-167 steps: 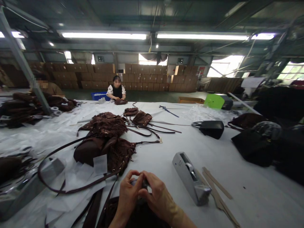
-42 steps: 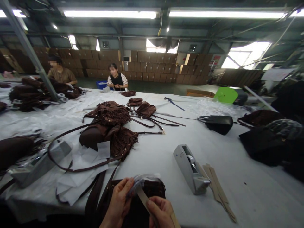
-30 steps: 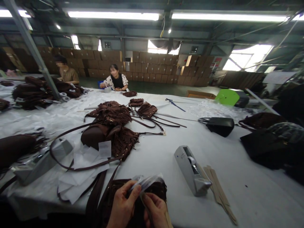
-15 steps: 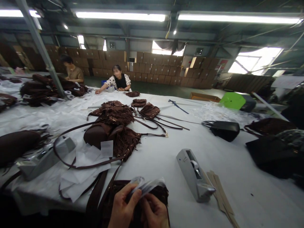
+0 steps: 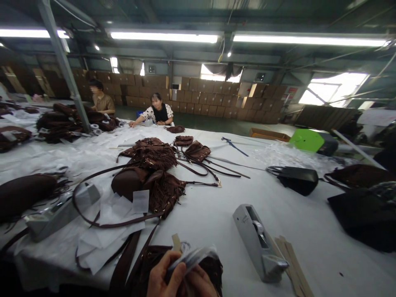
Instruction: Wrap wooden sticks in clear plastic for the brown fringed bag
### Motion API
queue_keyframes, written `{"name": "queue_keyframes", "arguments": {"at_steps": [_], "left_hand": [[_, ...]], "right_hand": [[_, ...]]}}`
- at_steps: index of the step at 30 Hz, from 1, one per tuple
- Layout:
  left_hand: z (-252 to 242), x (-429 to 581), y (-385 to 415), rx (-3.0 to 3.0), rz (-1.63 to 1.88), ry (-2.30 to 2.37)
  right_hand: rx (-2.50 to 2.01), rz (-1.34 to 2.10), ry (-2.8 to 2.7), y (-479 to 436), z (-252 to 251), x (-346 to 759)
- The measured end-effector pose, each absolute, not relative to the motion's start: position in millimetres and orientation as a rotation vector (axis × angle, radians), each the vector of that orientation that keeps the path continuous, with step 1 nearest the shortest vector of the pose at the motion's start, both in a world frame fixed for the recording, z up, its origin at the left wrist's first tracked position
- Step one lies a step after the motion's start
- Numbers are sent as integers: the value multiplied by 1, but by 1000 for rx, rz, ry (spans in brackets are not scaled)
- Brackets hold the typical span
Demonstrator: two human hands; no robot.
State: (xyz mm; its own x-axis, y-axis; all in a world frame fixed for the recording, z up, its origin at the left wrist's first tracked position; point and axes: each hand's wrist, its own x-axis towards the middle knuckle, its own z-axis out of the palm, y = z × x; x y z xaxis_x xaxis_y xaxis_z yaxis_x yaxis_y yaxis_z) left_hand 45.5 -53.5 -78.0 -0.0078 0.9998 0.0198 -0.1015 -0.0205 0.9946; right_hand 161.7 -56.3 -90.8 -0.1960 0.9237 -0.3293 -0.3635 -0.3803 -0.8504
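Note:
My left hand (image 5: pixel 165 275) is closed on a piece of clear plastic wrapping (image 5: pixel 199 256), gripping it between thumb and fingers. Beside it, my right hand (image 5: pixel 201 283) has curled fingers at the underside of the same plastic; its fingertips are partly hidden. A small tan strip (image 5: pixel 176 242) sticks up behind the left fingers. Both hands are over a dark brown bag (image 5: pixel 213 270) at the table's near edge, whose lower part is cut off by the frame. To the right of the hands stands a grey tape dispenser (image 5: pixel 252 237).
Brown fringed bags (image 5: pixel 167 185) with long straps lie mid-table, beside white paper sheets (image 5: pixel 103 243). A second dispenser (image 5: pixel 58 214) is at left. Tan strips (image 5: pixel 292 264) lie right. Black bags (image 5: pixel 297 179) sit farther right. Two people (image 5: pixel 159 111) are across the table.
The view has tilted up slightly, so the scene sits lower. A tan strip now shows above my left fingers. Both hands keep hold of the plastic.

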Motion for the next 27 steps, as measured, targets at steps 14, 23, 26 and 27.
{"name": "queue_keyframes", "arguments": {"at_steps": [14, 23, 26, 27], "left_hand": [[-74, 37, -46, 978, 916, 902], [-71, 29, -40, 938, 877, 864], [-71, 29, -36, 839, 929, 870], [-71, 29, -35, 819, 937, 877]], "right_hand": [[-1062, 1759, -695, -63, -88, 163], [-1015, 1698, -801, -66, -74, 168], [-1144, 1644, -886, -67, -77, 177], [-1226, 1612, -901, -67, -80, 180]]}}
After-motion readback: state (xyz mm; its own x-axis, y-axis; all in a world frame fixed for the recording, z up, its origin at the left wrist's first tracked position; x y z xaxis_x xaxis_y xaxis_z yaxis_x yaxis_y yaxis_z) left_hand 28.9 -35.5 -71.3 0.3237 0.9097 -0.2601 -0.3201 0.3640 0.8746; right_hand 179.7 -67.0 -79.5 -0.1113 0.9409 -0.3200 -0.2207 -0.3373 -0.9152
